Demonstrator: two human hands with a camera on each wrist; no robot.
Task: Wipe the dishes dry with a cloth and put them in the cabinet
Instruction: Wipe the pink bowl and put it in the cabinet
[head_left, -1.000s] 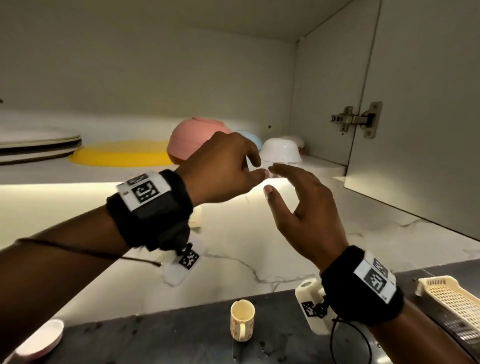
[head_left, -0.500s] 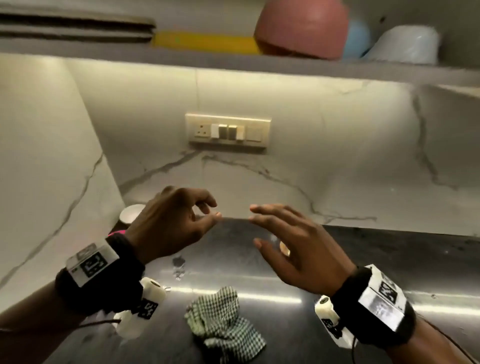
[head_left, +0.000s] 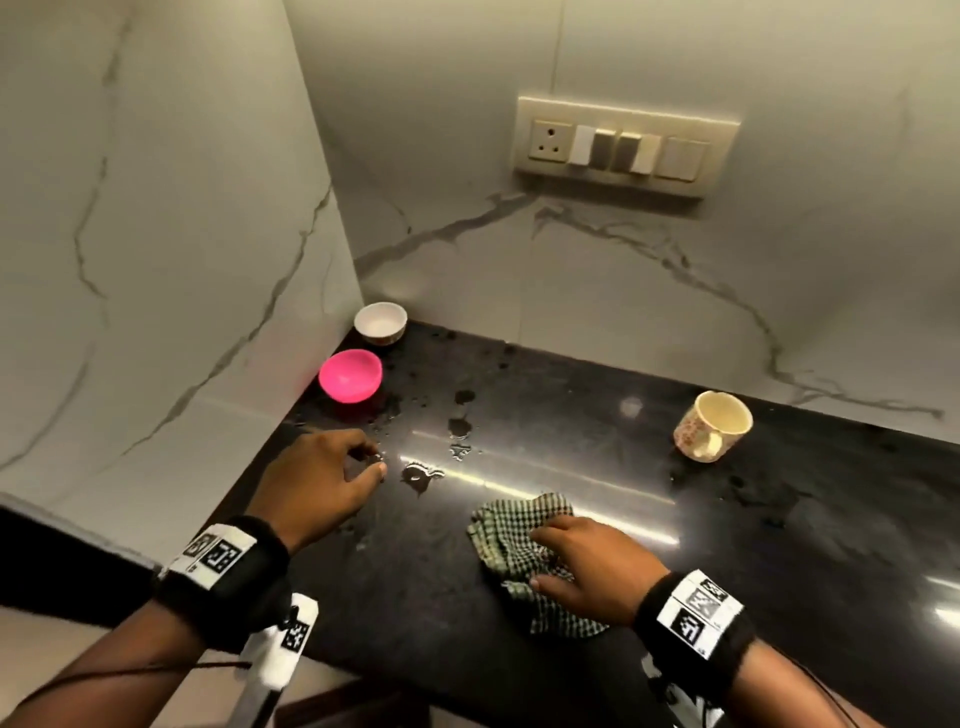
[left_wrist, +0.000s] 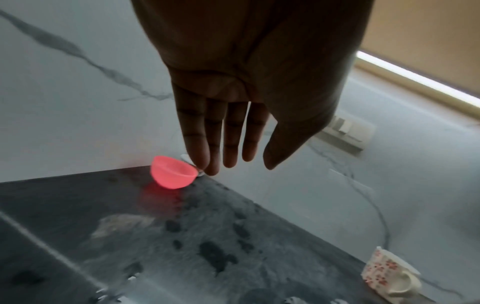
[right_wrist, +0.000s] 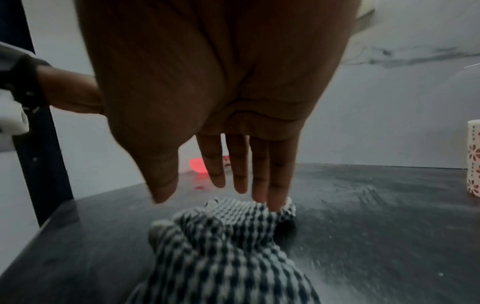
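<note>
Nearest the person, the right hand (head_left: 587, 566) lies on the crumpled checked cloth (head_left: 506, 535) at the front of the black counter (head_left: 571, 415). Its fingers are straight and slightly spread, and the fingertips (right_wrist: 275, 204) touch the far fold of the cloth. The thumb stands off to the side and nothing is gripped. The rest of the cloth is bunched under and behind the palm. To the left and a little farther in, the left hand (head_left: 311, 483) hovers over the counter with relaxed fingers and holds nothing. Small pools of water (head_left: 418, 473) lie just beyond its fingertips. Farther back, in the left corner, a pink bowl (head_left: 350, 375) stands upright, well apart from both hands. A white bowl (head_left: 380, 322) stands just behind it, against the marble wall (head_left: 519, 291). Off to the right, a flowered mug (head_left: 712, 425) lies tilted with its mouth toward the camera. A switch plate (head_left: 623, 145) is on the wall above.
</note>
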